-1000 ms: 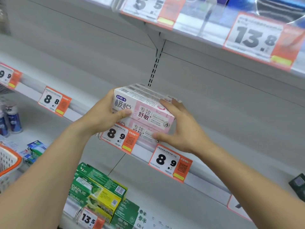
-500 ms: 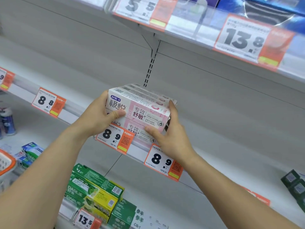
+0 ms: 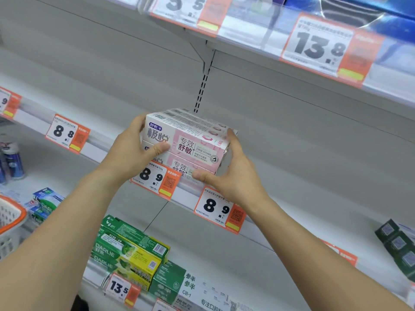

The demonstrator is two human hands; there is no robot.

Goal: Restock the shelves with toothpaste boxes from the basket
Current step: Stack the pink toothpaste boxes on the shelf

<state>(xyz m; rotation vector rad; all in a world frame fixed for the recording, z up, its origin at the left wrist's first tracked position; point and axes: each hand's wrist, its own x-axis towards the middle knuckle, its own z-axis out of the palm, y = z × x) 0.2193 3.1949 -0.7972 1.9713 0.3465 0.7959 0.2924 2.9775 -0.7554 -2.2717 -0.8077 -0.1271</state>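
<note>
Toothpaste boxes (image 3: 190, 144), stacked, gripped between left hand (image 3: 132, 151) and right hand (image 3: 233, 176), lower box half hidden behind a price tag (image 3: 157, 178).

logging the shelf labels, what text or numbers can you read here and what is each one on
"舒客", "极悦", "专效舒敏": pink toothpaste boxes, held between left hand and right hand
"8.9": two tags on the shelf rail below the boxes
"8.8": tag
"13.8": upper-shelf tag
"5.5": upper-shelf tag, partly cut off
"13.5": lower-shelf tag
"DARLIE": green and yellow boxes
"参半", "CB-1": green and white box
Fine print and QR codes: too small to read
</note>
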